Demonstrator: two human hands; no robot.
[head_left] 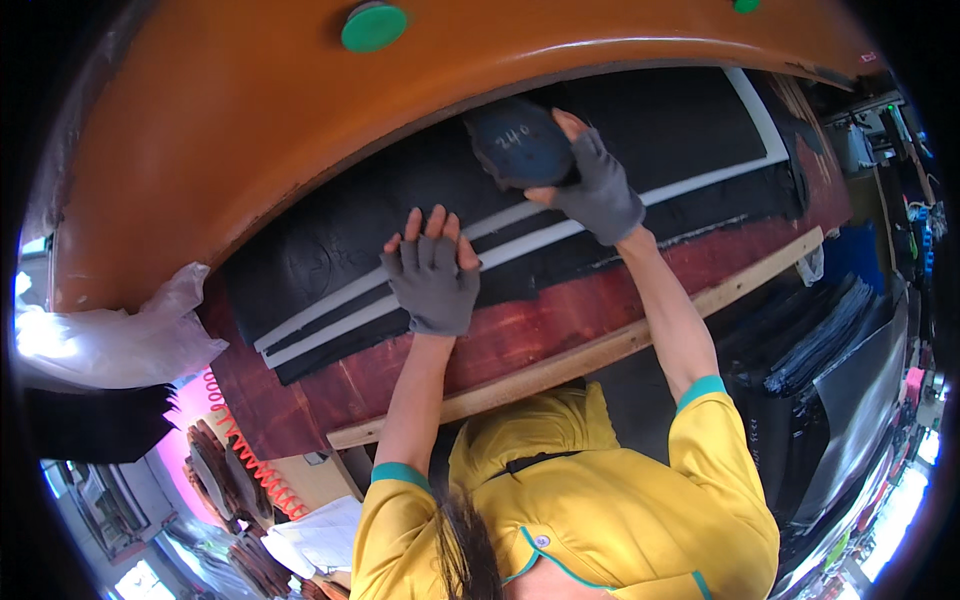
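My right hand [598, 190], in a grey fingerless glove, grips a rounded, dark blue cutting die [522, 142] by its right edge. Pale handwriting marks the die's top, and its edges are slightly blurred. Beneath it lies a black sheet of leather-like material [350, 240]. Whether the die touches the sheet, I cannot tell. My left hand [432, 270], gloved the same way, rests flat on the sheet and the white strips [540, 236], fingers stretched out and holding nothing.
The large orange press head [240, 110], with a green button [374, 27], overhangs the far side. A reddish board [500, 345] and wooden rail [570, 365] edge the near side. Clear plastic [130, 335] bunches at left; dark sheets [825, 330] are stacked at right.
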